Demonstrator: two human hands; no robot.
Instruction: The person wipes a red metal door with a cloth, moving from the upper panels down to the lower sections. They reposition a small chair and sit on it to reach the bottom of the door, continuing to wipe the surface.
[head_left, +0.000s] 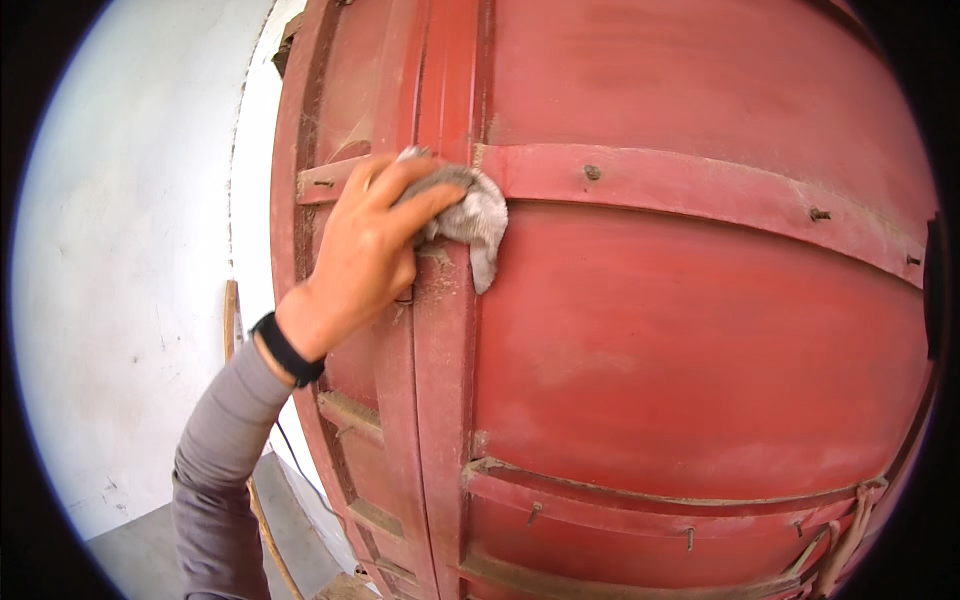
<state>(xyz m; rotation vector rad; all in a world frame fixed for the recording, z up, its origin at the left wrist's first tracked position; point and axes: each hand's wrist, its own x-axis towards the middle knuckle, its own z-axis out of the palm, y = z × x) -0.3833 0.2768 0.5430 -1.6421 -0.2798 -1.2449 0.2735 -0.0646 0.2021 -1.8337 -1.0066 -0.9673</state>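
Note:
My left hand (367, 240) grips a grey, dirt-stained cloth rag (480, 214). The rag is pressed on the upright edge stile (442, 345) of a red-painted door (675, 352), where a horizontal batten (675, 172) meets it. One end of the rag hangs down over the panel. Above the hand, the stile (450, 75) is brighter red; below it, the paint looks dull and dusty. A black band circles my left wrist. My right hand is out of view.
Metal pins (820, 214) stick out of the battens. A lower batten (660, 514) crosses the door. To the left are a dusty red frame (352, 465), a white wall (142, 262), a wooden stick (270, 536) and a dark cable (296, 461).

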